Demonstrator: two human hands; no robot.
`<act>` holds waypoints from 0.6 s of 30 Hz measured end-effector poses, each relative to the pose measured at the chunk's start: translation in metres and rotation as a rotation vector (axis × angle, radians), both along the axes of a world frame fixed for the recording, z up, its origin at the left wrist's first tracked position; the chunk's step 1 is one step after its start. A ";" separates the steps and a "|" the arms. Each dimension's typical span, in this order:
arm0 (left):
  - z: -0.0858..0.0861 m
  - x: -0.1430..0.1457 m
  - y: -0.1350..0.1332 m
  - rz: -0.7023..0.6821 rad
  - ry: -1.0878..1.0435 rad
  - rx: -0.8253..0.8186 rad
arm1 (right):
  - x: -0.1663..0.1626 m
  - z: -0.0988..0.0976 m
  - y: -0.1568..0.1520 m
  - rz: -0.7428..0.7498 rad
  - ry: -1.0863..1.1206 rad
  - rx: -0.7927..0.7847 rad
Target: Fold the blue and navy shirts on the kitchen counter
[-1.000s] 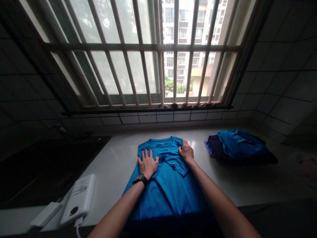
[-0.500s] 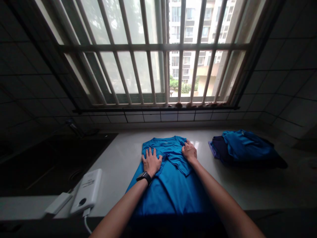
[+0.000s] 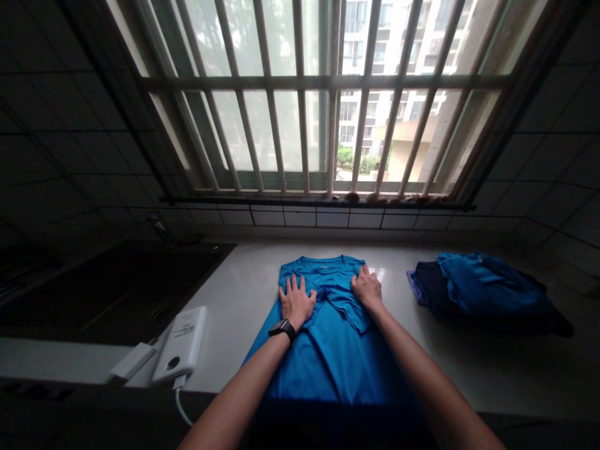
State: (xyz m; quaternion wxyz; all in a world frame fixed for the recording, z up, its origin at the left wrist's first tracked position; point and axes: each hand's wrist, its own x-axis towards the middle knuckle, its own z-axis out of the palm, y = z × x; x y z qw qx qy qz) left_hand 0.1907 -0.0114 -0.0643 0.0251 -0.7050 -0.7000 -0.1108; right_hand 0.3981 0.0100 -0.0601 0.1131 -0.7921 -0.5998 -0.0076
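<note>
A blue T-shirt [image 3: 323, 365] lies on the counter with its collar away from me, both sleeves folded in across the chest and its lower part hanging over the front edge. My left hand [image 3: 297, 304] rests flat on the shirt's left sleeve with fingers spread. A black watch [image 3: 283, 330] is on that wrist. At the right shoulder edge, my right hand [image 3: 368, 287] presses on the cloth, its fingers stretched forward and the thumb apart. The fabric under both palms is hidden.
A stack of folded clothes [image 3: 492, 290] sits on the counter [image 3: 244, 294] at right. To the left are a dark sink [image 3: 117, 287] with a faucet [image 3: 162, 230], a white power bank [image 3: 182, 344] with a cable, and a small white box [image 3: 134, 360]. A barred window [image 3: 309, 84] is behind.
The view has shifted slightly left, so everything appears further right. My right hand's fingers have straightened a little at the shirt's shoulder. My left hand stays flat in place.
</note>
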 end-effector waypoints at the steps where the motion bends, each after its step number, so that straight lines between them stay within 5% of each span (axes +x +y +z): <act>1: 0.000 0.000 0.000 -0.001 0.000 0.002 | 0.000 0.000 0.000 0.001 0.001 0.000; 18: -0.003 0.000 0.001 -0.002 0.021 0.007 | 0.003 -0.001 0.001 0.006 0.024 -0.002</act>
